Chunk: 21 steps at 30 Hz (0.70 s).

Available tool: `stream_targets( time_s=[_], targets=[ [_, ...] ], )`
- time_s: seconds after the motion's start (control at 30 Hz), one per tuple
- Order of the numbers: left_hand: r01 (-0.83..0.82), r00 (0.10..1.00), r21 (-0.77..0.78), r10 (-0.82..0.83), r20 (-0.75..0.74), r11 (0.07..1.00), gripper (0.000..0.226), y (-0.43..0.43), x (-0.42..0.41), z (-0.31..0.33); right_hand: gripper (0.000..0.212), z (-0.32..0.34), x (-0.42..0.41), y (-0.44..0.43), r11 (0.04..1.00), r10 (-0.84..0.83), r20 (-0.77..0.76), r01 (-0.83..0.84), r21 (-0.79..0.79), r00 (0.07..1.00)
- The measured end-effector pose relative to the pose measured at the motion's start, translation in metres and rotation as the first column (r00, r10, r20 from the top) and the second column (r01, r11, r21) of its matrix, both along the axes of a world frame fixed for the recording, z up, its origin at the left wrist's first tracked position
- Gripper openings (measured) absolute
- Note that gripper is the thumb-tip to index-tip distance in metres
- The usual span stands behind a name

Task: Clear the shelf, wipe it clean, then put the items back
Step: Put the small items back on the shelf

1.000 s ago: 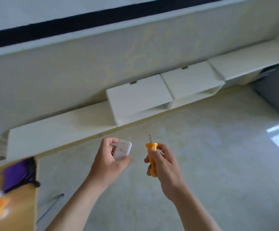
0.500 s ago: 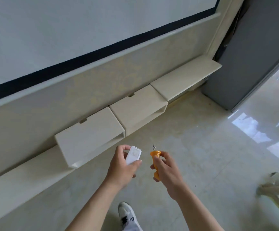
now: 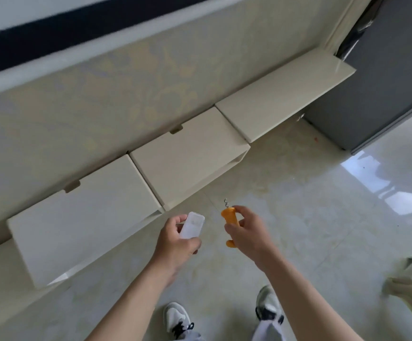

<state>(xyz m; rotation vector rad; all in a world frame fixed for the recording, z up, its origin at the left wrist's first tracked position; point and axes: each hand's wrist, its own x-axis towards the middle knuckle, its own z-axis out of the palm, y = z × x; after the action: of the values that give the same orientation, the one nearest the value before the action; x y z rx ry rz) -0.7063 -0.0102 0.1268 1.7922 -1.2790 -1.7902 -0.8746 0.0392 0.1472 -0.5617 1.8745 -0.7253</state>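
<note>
While the glossy pale floor (image 3: 298,217) fills most of the head view, the long cream shelf (image 3: 283,99) runs diagonally along the patterned wall (image 3: 126,77), and everything else is placed against that shelf. Its top surface is bare along the whole visible length. Two box-like sections of the shelf (image 3: 84,217) stand out toward the person in its middle stretch, each with a small notch at the wall side. At the far right end of the shelf stands a dark grey panel (image 3: 384,82). In front of the shelf, over the floor and just off the front corner where the two boxes meet, both hands are raised side by side, near each other but not touching. The left hand (image 3: 175,244) is closed around a small white rectangular case (image 3: 192,225), thumb across its lower end. The right hand (image 3: 249,232), farther from the shelf, is clamped on an orange-handled corkscrew (image 3: 230,223), its metal spiral pointing toward the shelf. Neither item touches the shelf. Two sneakers (image 3: 177,318) show on the floor below the forearms.
</note>
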Motion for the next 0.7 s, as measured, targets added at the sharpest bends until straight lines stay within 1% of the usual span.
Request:
stream_targets(
  time_s=[0.07, 0.13, 0.2, 0.27, 0.33, 0.37, 0.43, 0.5, 0.53, 0.57, 0.6, 0.63, 0.7],
  targets=[
    [0.011, 1.0, 0.0, -0.011, 0.024, 1.0, 0.071, -0.006, -0.013, -0.026, 0.033, -0.03, -0.016, -0.02, 0.994, 0.112, -0.107, -0.11, 0.024, 0.988],
    [0.024, 0.999, -0.044, -0.022, 0.038, 0.999, 0.067, -0.015, -0.029, -0.057, 0.03, -0.068, -0.034, -0.043, 0.976, 0.215, -0.23, -0.215, 0.025, 0.949],
    [0.041, 0.998, -0.167, -0.032, 0.059, 0.985, 0.06, -0.029, -0.048, -0.092, 0.028, -0.11, -0.053, -0.066, 0.949, 0.284, -0.372, -0.316, -0.024, 0.883],
    [0.082, 0.991, -0.352, -0.039, 0.13, 0.932, 0.061, -0.046, -0.066, -0.127, 0.033, -0.149, -0.07, -0.091, 0.914, 0.298, -0.481, -0.392, -0.105, 0.824],
    [0.182, 0.961, -0.542, -0.033, 0.274, 0.82, 0.066, -0.058, -0.081, -0.16, 0.033, -0.183, -0.083, -0.115, 0.866, 0.295, -0.575, -0.468, -0.176, 0.763],
    [0.226, 0.941, -0.631, 0.001, 0.338, 0.742, 0.065, -0.065, -0.088, -0.172, 0.032, -0.195, -0.088, -0.128, 0.841, 0.285, -0.631, -0.504, -0.196, 0.721],
    [0.319, 0.897, -0.775, 0.091, 0.433, 0.546, 0.061, -0.08, -0.099, -0.196, 0.027, -0.216, -0.1, -0.15, 0.801, 0.265, -0.73, -0.566, -0.197, 0.63],
    [0.405, 0.844, -0.83, 0.193, 0.501, 0.383, 0.056, -0.1, -0.104, -0.219, 0.023, -0.229, -0.109, -0.171, 0.779, 0.26, -0.769, -0.598, -0.19, 0.584],
    [0.441, 0.81, -0.832, 0.25, 0.53, 0.335, 0.048, -0.11, -0.105, -0.23, 0.024, -0.233, -0.111, -0.181, 0.771, 0.248, -0.78, -0.605, -0.2, 0.575],
    [0.472, 0.77, -0.823, 0.307, 0.559, 0.315, 0.038, -0.12, -0.104, -0.237, 0.025, -0.237, -0.113, -0.19, 0.758, 0.227, -0.799, -0.616, -0.213, 0.556],
    [0.495, 0.728, -0.808, 0.355, 0.587, 0.321, 0.03, -0.129, -0.103, -0.241, 0.027, -0.24, -0.114, -0.2, 0.742, 0.204, -0.825, -0.633, -0.221, 0.528],
    [0.511, 0.687, -0.788, 0.388, 0.614, 0.343, 0.026, -0.137, -0.102, -0.244, 0.03, -0.244, -0.115, -0.209, 0.73, 0.186, -0.843, -0.645, -0.225, 0.504],
    [0.516, 0.632, -0.758, 0.421, 0.651, 0.399, 0.029, -0.152, -0.1, -0.245, 0.032, -0.247, -0.114, -0.223, 0.729, 0.18, -0.855, -0.65, -0.216, 0.486]
  ],
)
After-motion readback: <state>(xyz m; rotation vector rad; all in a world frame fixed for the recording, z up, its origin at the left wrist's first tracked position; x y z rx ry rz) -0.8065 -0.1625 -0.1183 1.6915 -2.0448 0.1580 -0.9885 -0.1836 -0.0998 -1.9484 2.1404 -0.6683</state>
